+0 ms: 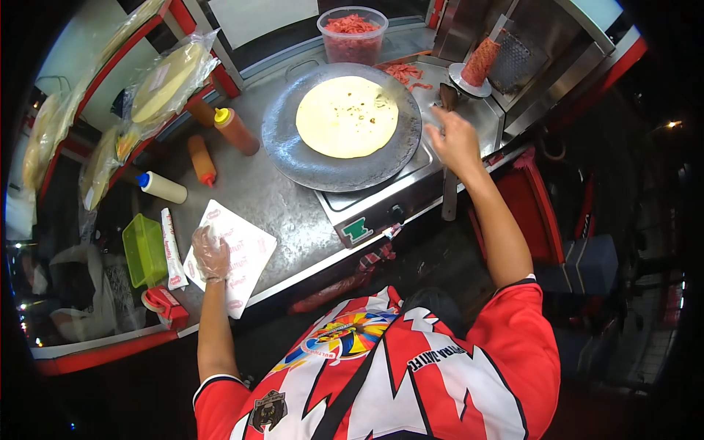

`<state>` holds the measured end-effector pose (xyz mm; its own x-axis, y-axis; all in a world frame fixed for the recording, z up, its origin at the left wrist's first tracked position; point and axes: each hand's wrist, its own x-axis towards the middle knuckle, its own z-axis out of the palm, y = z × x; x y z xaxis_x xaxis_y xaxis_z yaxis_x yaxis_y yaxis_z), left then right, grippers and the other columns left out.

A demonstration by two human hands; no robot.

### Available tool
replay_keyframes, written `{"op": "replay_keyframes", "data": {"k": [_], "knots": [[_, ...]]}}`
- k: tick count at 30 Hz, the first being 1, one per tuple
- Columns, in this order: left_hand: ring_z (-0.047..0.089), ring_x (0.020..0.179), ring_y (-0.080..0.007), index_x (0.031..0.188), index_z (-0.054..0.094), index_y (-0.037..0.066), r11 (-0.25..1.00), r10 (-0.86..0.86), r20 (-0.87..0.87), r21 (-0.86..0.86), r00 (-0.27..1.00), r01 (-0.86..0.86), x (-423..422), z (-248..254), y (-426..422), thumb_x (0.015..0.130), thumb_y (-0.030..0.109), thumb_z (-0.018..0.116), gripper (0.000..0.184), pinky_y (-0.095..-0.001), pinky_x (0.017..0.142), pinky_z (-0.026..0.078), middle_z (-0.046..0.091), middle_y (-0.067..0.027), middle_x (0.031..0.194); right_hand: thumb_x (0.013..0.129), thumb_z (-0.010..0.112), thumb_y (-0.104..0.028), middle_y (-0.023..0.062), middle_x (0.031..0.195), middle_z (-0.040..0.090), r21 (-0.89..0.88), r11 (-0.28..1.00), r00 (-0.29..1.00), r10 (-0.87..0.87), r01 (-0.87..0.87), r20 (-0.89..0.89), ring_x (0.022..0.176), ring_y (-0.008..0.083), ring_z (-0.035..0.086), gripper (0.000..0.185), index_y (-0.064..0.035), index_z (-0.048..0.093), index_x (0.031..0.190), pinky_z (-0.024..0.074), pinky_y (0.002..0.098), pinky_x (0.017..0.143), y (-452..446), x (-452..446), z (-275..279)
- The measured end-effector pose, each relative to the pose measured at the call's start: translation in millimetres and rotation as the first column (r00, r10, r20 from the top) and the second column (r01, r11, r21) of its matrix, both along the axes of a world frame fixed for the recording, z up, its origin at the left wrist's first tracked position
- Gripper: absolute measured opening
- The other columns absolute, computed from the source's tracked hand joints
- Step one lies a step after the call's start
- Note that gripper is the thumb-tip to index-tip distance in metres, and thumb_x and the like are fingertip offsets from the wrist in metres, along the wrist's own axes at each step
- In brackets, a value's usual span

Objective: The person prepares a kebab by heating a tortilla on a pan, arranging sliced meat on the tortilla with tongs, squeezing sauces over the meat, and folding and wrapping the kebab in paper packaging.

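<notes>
My left hand, in a clear plastic glove, rests palm down on the printed wrapping paper near the counter's front edge. A rolled paper sleeve lies just left of it. My bare right hand hovers by the right rim of a round dark griddle, its index finger stretched out and nothing visible in it. Below and beside that hand is a long-handled spatula, partly hidden by it. A pale flatbread with brown spots lies flat on the griddle.
Sauce bottles stand or lie left of the griddle. A green basket and red tape dispenser are at the far left. Behind the griddle is a tub of shredded red meat. A meat spit stands at the back right.
</notes>
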<state>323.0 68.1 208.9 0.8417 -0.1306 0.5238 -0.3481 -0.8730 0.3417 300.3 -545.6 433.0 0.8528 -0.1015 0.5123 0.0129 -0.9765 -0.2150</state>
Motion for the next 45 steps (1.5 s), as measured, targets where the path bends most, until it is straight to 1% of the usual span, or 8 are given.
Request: {"op": "replay_keyframes", "data": {"k": [4,8,12,15,19,24,33,45], "knots": [[0.054,0.126,-0.0407,0.130,0.059,0.001,0.994,0.014,-0.037,-0.106,0.999,-0.018,-0.1,-0.9,-0.8,0.081,0.010,0.073,0.051,-0.0508,0.107,0.046,0.055,-0.0205,0.131,0.093,0.071,-0.029,0.0199,0.102,0.072,0.160,0.964,0.977,-0.208,0.211,-0.035,0.085,0.0383,0.070,0.041,-0.0089,0.069,0.129,0.0552,0.0472,0.079,16.4,-13.6,21.2],[0.052,0.128,-0.0396,0.131,0.059,0.001,0.987,0.026,-0.091,-0.154,0.995,-0.040,-3.8,2.1,0.0,0.081,0.012,0.074,0.053,-0.0493,0.109,0.045,0.053,-0.0200,0.134,0.093,0.071,-0.028,0.0201,0.102,0.072,0.104,0.985,0.975,0.154,-0.139,-0.163,0.090,0.0380,0.070,0.043,-0.0083,0.068,0.131,0.0548,0.0469,0.080,35.3,-14.7,-1.6],[0.052,0.128,-0.0394,0.132,0.059,0.001,0.994,0.042,-0.083,-0.101,0.996,-0.051,-2.2,0.2,4.4,0.081,0.015,0.075,0.055,-0.0509,0.108,0.045,0.054,-0.0193,0.135,0.093,0.072,-0.030,0.0218,0.102,0.072,0.079,0.952,0.954,-0.299,0.295,0.039,0.096,0.0413,0.070,0.046,-0.0040,0.067,0.130,0.0550,0.0494,0.083,33.6,-3.5,-0.1],[0.052,0.129,-0.0389,0.132,0.059,0.002,0.994,0.030,-0.067,-0.101,0.997,-0.037,1.2,-4.2,9.0,0.080,0.016,0.076,0.056,-0.0519,0.107,0.046,0.053,-0.0185,0.137,0.094,0.070,-0.028,0.0237,0.101,0.072,0.120,0.992,0.999,0.044,-0.042,-0.014,0.095,0.0426,0.070,0.043,-0.0034,0.067,0.130,0.0548,0.0511,0.082,63.8,-12.8,2.2],[0.050,0.131,-0.0396,0.133,0.059,0.002,0.986,-0.019,-0.124,-0.168,0.992,-0.002,-0.1,-6.9,14.6,0.081,0.017,0.075,0.057,-0.0514,0.112,0.041,0.053,-0.0186,0.138,0.093,0.072,-0.029,0.0248,0.110,0.072,-0.037,0.936,0.937,-0.350,0.349,-0.009,0.098,0.0426,0.070,0.044,-0.0016,0.069,0.127,0.0556,0.0481,0.085,70.0,-4.8,1.7],[0.049,0.132,-0.0390,0.135,0.058,0.004,0.980,-0.027,-0.157,-0.201,0.987,-0.005,0.2,-7.3,17.4,0.082,0.018,0.074,0.058,-0.0516,0.113,0.040,0.050,-0.0181,0.142,0.093,0.073,-0.029,0.0210,0.105,0.073,0.165,0.986,0.998,-0.002,0.011,-0.058,0.091,0.0399,0.071,0.042,-0.0073,0.069,0.129,0.0558,0.0456,0.082,126.4,-37.1,4.9],[0.050,0.129,-0.0412,0.132,0.059,0.001,0.970,-0.092,-0.124,-0.234,0.988,0.061,2.1,-10.4,22.3,0.083,0.018,0.073,0.054,-0.0530,0.111,0.041,0.052,-0.0197,0.138,0.091,0.074,-0.027,0.0212,0.104,0.075,0.111,0.941,0.930,-0.290,0.320,-0.225,0.097,0.0406,0.072,0.040,-0.0051,0.072,0.124,0.0558,0.0456,0.086,108.5,-76.6,23.1],[0.051,0.126,-0.0416,0.132,0.057,-0.003,0.974,-0.113,-0.060,-0.205,0.992,0.099,2.6,-18.1,21.5,0.082,0.014,0.073,0.055,-0.0538,0.109,0.041,0.052,-0.0211,0.134,0.090,0.074,-0.031,0.0179,0.106,0.073,0.006,0.986,0.957,-0.157,0.164,-0.243,0.088,0.0399,0.071,0.044,-0.0104,0.069,0.128,0.0570,0.0499,0.080,79.6,-85.1,22.3]]}}
